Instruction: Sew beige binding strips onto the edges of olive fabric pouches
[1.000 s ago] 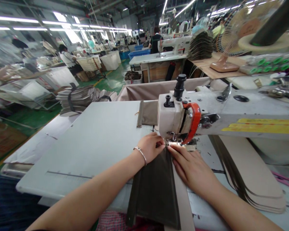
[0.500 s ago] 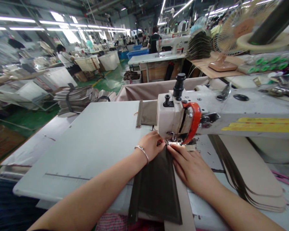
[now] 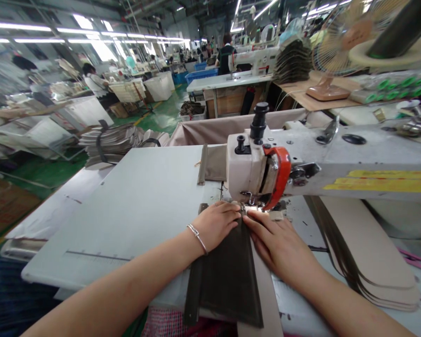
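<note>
A dark olive fabric panel (image 3: 228, 281) lies lengthwise over a beige piece (image 3: 266, 292), its far end at the presser foot (image 3: 251, 208) of a white sewing machine (image 3: 243, 164). Along the panel's left side runs a narrow folded strip (image 3: 193, 285). My left hand (image 3: 217, 223), with a bracelet at the wrist, lies flat across the panel's far end, fingers stretched toward the foot. Just right of the foot, my right hand (image 3: 277, 241) rests with extended fingers pressing the panel's right edge. The fingertips of both hands nearly meet. The needle point is not discernible.
An orange guard (image 3: 282, 180) curves beside the needle area. Behind the machine head lies another olive piece (image 3: 215, 163). Stacked beige rounded panels (image 3: 379, 255) lie at right, near pink-handled scissors (image 3: 417, 260). A fan (image 3: 331, 89) and several co-workers are farther back.
My left hand has gone from a pinch by the presser foot to lying flat, its wrist shifted slightly left. The strip's far end now shows beside it. My right hand stays nearly in place.
</note>
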The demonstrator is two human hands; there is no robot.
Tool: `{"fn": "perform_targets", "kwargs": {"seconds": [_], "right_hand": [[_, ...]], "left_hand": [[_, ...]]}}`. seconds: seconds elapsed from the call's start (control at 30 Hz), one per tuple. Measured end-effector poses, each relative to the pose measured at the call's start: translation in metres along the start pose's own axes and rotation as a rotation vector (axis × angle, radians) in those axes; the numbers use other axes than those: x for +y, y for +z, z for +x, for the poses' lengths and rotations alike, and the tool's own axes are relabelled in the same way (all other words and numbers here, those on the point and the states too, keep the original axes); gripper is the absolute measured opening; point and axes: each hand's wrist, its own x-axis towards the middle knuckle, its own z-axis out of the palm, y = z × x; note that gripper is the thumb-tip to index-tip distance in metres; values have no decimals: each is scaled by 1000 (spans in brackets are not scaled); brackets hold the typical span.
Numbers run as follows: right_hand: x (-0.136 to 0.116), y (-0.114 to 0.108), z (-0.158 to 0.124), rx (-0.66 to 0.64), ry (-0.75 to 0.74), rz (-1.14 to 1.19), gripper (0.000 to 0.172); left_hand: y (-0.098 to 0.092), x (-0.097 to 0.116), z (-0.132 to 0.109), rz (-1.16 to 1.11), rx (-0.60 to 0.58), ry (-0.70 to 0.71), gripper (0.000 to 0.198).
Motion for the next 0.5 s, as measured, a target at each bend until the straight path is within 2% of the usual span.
{"fn": "perform_targets", "kwargs": {"seconds": [0.37, 0.5], "right_hand": [[0, 2, -3, 0, -8, 10, 39], [-5, -2, -14, 12, -7, 6, 41]], "left_hand": [[5, 1, 4, 22, 14, -26, 19], [-3, 17, -16, 17, -77, -20, 25]]}}
